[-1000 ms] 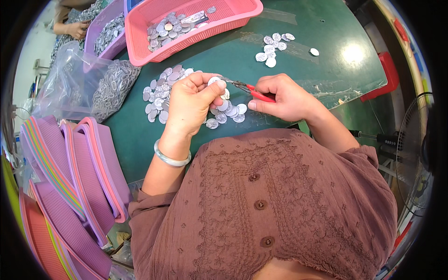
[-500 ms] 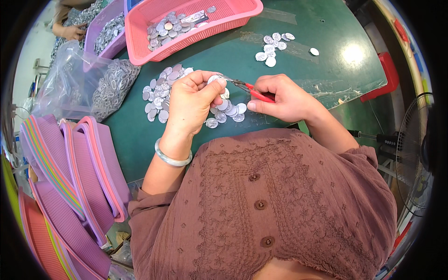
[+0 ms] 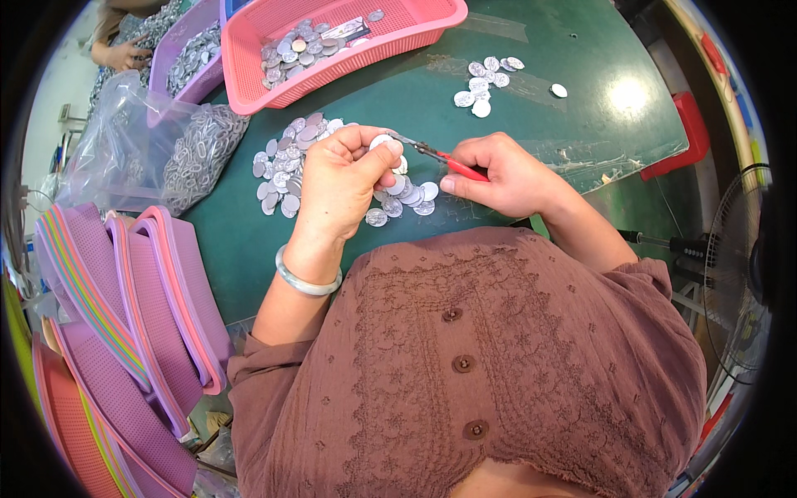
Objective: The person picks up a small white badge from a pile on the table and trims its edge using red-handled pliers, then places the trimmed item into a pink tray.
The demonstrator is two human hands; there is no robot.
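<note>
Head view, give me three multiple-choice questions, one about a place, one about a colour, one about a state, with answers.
1. Where does the pink basket stand?
A. behind the disc pile
B. on the person's lap
C. on the floor

2. What colour are the handles of the pliers?
A. blue
B. red
C. yellow

3. What is the left hand doing?
A. lying flat and empty
B. pinching a silver disc
C. holding a bag

Answers: 1 A, it sits on the green table beyond the loose discs. 2 B, red shows at the right hand. 3 B, fingertips grip a disc at the pliers' tip.
</note>
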